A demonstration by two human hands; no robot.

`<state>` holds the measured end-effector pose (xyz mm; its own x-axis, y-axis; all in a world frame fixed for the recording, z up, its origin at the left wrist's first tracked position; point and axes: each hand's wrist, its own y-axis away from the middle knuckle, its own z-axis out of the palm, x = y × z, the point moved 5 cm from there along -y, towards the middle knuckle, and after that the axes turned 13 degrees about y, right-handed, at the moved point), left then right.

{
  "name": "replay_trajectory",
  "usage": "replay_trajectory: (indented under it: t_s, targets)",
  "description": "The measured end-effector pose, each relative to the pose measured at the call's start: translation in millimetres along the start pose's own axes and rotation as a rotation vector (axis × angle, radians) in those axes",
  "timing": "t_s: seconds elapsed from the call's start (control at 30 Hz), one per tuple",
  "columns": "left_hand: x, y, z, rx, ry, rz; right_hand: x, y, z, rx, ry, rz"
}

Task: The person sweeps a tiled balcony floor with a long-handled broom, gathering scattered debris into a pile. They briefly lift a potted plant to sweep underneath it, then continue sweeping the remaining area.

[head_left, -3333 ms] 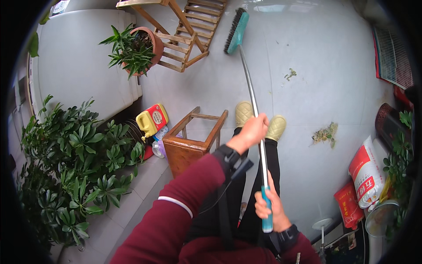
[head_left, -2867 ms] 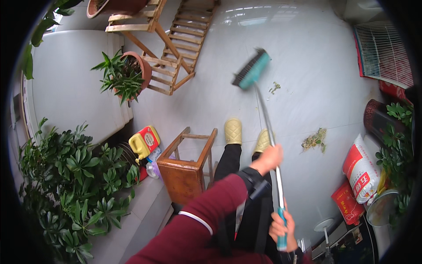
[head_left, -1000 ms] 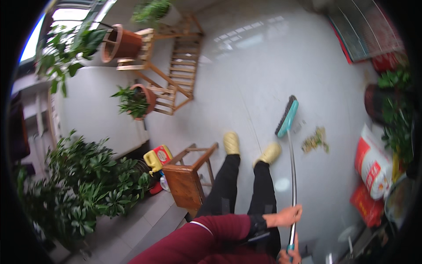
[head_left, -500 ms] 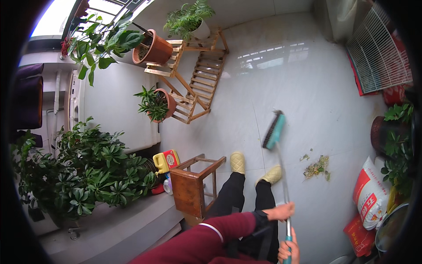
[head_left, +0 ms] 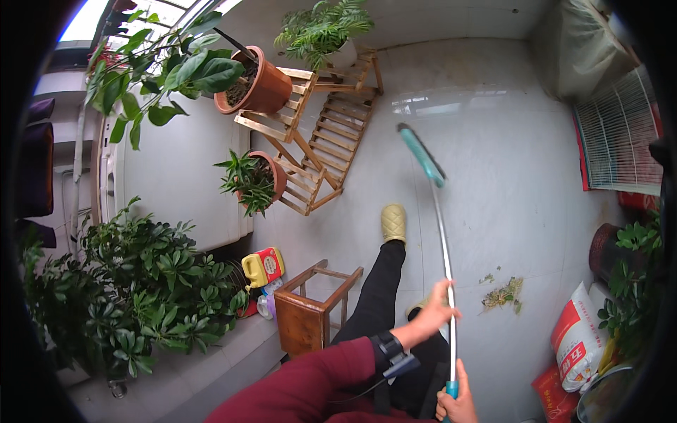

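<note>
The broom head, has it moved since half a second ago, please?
Yes: the broom head has moved forward, from about level with the near end of the wooden plant stand to alongside its middle.

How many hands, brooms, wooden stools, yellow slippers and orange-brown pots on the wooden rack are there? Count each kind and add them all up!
Hands: 2, the left hand and the right hand
Broom: 1
Wooden stool: 1
Yellow slippers: 2, the front slipper and the partly hidden slipper
Orange-brown pots: 2, the upper pot and the lower pot
Total: 8
</note>
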<state>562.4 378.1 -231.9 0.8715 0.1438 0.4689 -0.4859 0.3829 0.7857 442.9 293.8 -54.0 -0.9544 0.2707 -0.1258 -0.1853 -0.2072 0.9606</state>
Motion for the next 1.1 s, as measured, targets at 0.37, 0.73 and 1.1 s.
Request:
replay_trajectory:
  t_s: [0.37,0.73,1.1]
  targets:
    - [177.7,-84.8,-116.3,0.067,0.310,-0.131,-140.4,-69.0,100.7,-0.080,0.171,-0.080]
    - [204.5,-129.8,-157.2,0.060,0.265,-0.186,-178.2,-116.2,118.4,-0.036,0.350,-0.044]
    - [264.9,-207.9,-239.2,0.150,0.262,0.054,-243.9,-251.3,118.9,0.133,0.864,-0.554]
